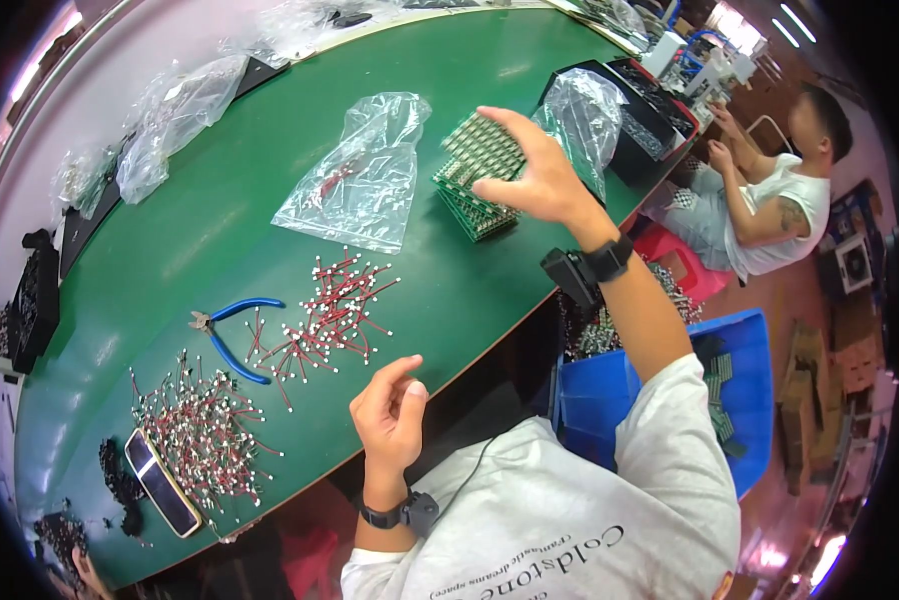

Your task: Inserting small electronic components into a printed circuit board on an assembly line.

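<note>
My right hand (540,170) reaches over a stack of green circuit board panels (482,222) on the table. Its thumb and forefinger span the edges of the uppermost circuit board panel (485,148), which is slightly blurred and sits askew on the pile. My left hand (390,415) hovers at the table's near edge with nothing in it, its fingers loosely bent and the thumb apart from them. The nearest thing to it is a loose heap of short red wires with white connectors (340,310). Blue-handled cutters (235,338) lie opened beside that heap.
A larger pile of wired connectors (205,430) lies by a phone (163,483) at the left. A clear plastic bag (360,180) rests mid-table. Beyond the boards stands a black box (625,125) with a bag over it. A blue bin (755,400) is at my right; another person (770,200) sits farther right.
</note>
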`<state>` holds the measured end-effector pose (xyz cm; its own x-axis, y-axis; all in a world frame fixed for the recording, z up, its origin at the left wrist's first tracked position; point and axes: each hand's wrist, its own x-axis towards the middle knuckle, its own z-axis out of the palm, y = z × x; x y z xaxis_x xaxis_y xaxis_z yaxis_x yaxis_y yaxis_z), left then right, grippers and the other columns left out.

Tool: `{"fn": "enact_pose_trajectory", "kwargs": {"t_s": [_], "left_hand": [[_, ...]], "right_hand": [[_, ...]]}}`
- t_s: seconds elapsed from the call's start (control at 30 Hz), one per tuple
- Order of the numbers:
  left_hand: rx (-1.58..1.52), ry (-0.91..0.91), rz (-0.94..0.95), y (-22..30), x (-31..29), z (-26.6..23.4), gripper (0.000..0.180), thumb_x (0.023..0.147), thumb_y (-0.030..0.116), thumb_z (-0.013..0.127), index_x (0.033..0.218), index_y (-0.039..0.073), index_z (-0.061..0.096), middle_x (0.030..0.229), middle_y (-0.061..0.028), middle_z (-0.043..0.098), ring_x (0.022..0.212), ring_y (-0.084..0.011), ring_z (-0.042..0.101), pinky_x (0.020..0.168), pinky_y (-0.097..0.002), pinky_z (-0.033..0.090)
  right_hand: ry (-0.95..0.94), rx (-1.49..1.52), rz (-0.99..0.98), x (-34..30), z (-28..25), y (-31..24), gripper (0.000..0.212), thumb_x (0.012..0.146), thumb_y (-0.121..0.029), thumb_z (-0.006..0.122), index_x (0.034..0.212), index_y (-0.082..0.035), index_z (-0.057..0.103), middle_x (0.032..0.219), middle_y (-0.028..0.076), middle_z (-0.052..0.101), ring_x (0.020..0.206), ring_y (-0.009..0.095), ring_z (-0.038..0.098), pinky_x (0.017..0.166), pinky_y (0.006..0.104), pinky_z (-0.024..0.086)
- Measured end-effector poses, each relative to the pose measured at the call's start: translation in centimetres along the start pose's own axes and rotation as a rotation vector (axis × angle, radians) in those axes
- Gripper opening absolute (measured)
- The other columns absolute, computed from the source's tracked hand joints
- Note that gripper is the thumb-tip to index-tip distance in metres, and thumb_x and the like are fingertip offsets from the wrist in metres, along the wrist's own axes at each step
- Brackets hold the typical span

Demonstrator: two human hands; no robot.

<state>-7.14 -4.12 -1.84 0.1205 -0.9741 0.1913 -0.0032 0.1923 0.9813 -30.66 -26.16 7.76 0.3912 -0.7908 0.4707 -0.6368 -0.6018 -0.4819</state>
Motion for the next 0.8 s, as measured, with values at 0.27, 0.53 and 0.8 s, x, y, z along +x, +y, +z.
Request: {"fn": "enact_pose_trajectory", "kwargs": {"t_s": [0.27,0.53,0.8], "left_hand": [[-0.814,0.278,-0.273,0.5,-2.9,-1.3,0.058,0.097,0.037,0.040,0.141,-0.002,0.040,0.136,-0.0210,0.050,0.122,-0.0333,0.054,0.102,-0.0445,0.045],[-0.239,0.417,0.222,-4.8,-7.3,-7.5,0.074,0.093,0.034,0.052,0.153,0.005,0.019,0.149,-0.0223,0.035,0.129,-0.0405,0.045,0.104,-0.0567,0.041],[-0.721,0.179,-0.037,2.9,-6.0,-8.5,0.078,0.097,0.064,0.034,0.154,0.013,0.020,0.128,-0.0235,0.053,0.104,-0.0354,0.057,0.084,-0.0516,0.053]], "right_hand": [[-0.391,0.384,-0.710,-7.5,4.9,-12.5,0.076,0.066,-0.016,0.074,0.138,-0.017,0.050,0.146,0.013,0.044,0.135,0.036,0.041,0.108,0.0522,0.036],[-0.350,0.479,-0.812,-9.0,9.6,-14.9,0.072,0.067,-0.015,0.073,0.135,-0.018,0.050,0.143,0.014,0.045,0.135,0.037,0.039,0.107,0.0554,0.035],[-0.237,0.126,-0.436,-3.5,16.8,-13.5,0.032,0.071,-0.021,0.073,0.099,-0.008,0.066,0.098,0.011,0.058,0.090,0.028,0.059,0.075,0.0390,0.053]]}}
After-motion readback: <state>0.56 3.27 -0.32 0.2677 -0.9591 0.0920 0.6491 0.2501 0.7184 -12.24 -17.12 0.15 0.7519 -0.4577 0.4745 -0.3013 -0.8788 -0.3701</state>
